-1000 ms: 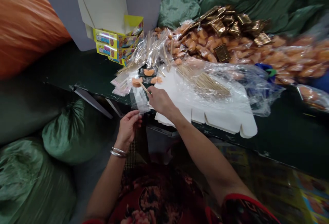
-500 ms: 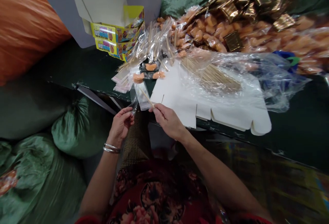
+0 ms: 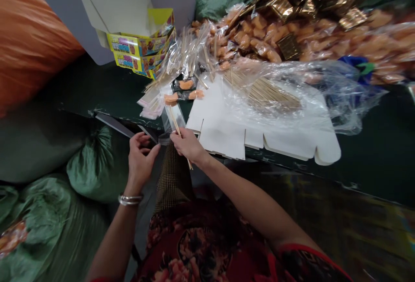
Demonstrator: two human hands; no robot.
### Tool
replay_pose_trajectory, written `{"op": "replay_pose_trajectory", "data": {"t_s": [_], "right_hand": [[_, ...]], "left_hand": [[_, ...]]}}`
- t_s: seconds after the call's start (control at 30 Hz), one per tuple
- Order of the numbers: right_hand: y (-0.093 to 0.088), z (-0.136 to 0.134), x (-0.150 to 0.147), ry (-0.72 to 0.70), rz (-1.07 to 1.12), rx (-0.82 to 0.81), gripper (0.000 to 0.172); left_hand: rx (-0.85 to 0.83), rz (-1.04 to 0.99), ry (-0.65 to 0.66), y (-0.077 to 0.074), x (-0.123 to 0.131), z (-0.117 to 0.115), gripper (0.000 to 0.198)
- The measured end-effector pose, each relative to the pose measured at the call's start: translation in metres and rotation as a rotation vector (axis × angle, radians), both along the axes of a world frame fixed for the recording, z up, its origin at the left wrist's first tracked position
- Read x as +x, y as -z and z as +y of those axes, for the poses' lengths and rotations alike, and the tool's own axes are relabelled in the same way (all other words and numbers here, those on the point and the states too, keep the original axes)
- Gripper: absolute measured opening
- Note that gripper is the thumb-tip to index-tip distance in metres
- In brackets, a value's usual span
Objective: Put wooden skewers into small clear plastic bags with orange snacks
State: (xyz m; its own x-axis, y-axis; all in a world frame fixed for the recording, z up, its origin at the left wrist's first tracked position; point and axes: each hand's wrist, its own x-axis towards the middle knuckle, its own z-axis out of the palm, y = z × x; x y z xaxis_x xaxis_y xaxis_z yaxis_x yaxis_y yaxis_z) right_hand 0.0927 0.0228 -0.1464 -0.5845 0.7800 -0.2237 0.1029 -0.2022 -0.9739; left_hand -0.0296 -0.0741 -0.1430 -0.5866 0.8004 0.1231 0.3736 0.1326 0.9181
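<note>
My right hand (image 3: 188, 144) is closed on thin wooden sticks (image 3: 175, 123), which slant through the fingers with their lower ends sticking out below. My left hand (image 3: 141, 156), wearing silver bangles, is at the table edge, its thumb and a finger at the open end of a clear plastic bag (image 3: 164, 138). The pinch itself is partly hidden. The right fingers are close beside this bag. Just beyond lie small orange pieces in clear and black wrappers (image 3: 186, 84), on top of flat clear bags (image 3: 152, 107).
Flat white cardboard (image 3: 220, 120) carries a clear bag of wooden sticks (image 3: 269, 92). Behind are wrapped orange pieces (image 3: 259, 36) and gold packets (image 3: 283, 7). Yellow printed boxes (image 3: 125, 53) stand at left. Green sacks (image 3: 97, 165) and an orange sack (image 3: 32, 36) flank the table (image 3: 81, 87).
My right hand has moved left toward the bag, and the sticks now stand steeper. My left hand has shifted slightly left and down, its fingers spreading. The camera view has shifted a little.
</note>
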Motion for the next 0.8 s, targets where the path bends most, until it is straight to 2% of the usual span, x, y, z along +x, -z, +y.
{"op": "replay_pose_trajectory", "data": {"t_s": [0.07,0.1,0.13,0.2,0.27,0.3,0.37,0.47,0.53,0.67,0.8], "right_hand": [[-0.002,0.002,-0.001,0.021,-0.02,0.052,0.012],[-0.004,0.003,-0.001,0.031,-0.031,0.086,0.012],[-0.006,0.005,-0.002,0.031,-0.042,0.119,0.012],[-0.012,0.007,-0.003,0.007,-0.074,0.196,0.012],[-0.02,0.01,0.0,-0.029,-0.106,0.278,0.015],[-0.025,0.01,0.003,-0.032,-0.113,0.306,0.018],[-0.031,0.005,0.015,0.004,-0.091,0.316,0.021],[-0.032,-0.013,0.035,-0.01,0.004,0.16,0.028],[-0.027,-0.029,0.042,-0.145,0.076,-0.044,0.03],[-0.014,-0.044,0.04,-0.383,0.159,-0.398,0.029],[-0.01,-0.033,0.04,-0.39,0.186,-0.56,0.029]], "left_hand": [[0.027,0.527,0.069,-0.01,0.001,-0.002,0.049],[0.02,0.714,0.144,-0.013,0.002,0.0,0.045],[0.004,0.837,0.224,-0.015,0.003,0.004,0.039],[-0.042,0.91,0.333,-0.016,0.001,0.016,0.025],[-0.08,0.781,0.349,-0.014,-0.005,0.028,0.02],[-0.095,0.639,0.333,-0.012,-0.009,0.033,0.02],[-0.117,0.221,0.275,-0.01,-0.015,0.039,0.02],[-0.118,-0.455,0.209,-0.01,-0.018,0.038,0.023],[-0.098,-0.714,0.203,-0.011,-0.015,0.035,0.025],[-0.077,-0.86,0.225,-0.013,-0.008,0.028,0.03],[-0.012,-0.896,0.272,-0.008,-0.01,0.025,0.034]]}}
